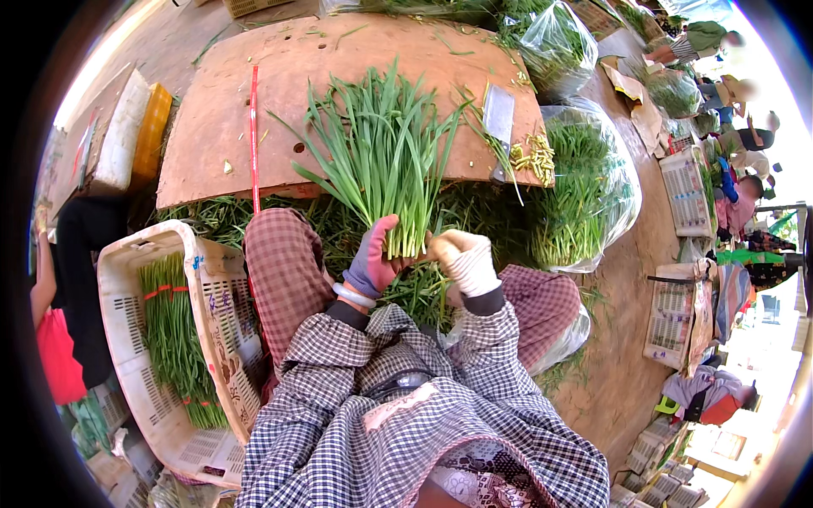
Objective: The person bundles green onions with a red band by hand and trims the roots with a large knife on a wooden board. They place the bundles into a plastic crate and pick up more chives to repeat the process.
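Note:
My left hand [376,254], in a pink and purple glove with a pale bangle at the wrist, grips a bunch of green chives [387,152] near its pale stem ends. The leaves fan out away from me over the wooden board [203,127]. Beside the stem ends is my right hand [463,257], in a whitish glove with its fingers curled; whether anything is pinched in them is hidden. A cleaver [498,114] lies at the board's right side, its handle at the near edge. Cut stem ends [535,159] are heaped beside it. A red strip [254,133] runs across the board's left part.
At my left, a white plastic crate [219,330] holds red-banded chive bundles [171,343]. Loose leaves [419,292] cover the ground between my knees. Clear plastic bags of greens [575,190] stand right of the board. Several people and crates [686,190] are farther right.

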### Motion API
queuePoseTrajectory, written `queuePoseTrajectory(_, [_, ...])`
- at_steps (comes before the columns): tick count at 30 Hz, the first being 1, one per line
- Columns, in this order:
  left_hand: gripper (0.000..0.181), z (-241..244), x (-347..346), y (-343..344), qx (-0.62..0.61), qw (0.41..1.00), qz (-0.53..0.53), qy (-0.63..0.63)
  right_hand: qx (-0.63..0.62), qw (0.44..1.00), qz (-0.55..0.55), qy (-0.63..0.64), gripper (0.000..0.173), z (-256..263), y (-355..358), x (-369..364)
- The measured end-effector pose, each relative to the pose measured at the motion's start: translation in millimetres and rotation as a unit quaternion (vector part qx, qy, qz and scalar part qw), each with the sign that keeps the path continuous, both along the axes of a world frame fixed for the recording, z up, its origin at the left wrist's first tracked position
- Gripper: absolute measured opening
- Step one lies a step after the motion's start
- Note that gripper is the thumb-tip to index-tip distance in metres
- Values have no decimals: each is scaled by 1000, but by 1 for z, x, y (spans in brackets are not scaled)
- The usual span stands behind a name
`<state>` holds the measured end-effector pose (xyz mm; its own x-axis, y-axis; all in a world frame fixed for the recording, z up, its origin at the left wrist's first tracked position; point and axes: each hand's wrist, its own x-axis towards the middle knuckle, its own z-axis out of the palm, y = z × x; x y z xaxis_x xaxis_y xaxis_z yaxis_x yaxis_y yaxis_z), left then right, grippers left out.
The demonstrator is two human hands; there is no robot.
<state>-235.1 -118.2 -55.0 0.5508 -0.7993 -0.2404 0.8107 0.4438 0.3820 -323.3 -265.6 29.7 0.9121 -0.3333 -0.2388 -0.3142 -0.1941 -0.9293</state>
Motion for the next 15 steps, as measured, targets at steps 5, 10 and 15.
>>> queuePoseTrajectory(5, [47,8,-1,-5,-13,998,5,53,-38,998,-35,18,16,-18,-12,-11])
queuePoseTrajectory(10, [42,-2,-1,-2,40,996,30,74,-92,995,23,-41,17,-35,6,7])
queuePoseTrajectory(15, [41,-9,0,-2,66,991,44,105,-126,990,50,39,25,-37,12,24])
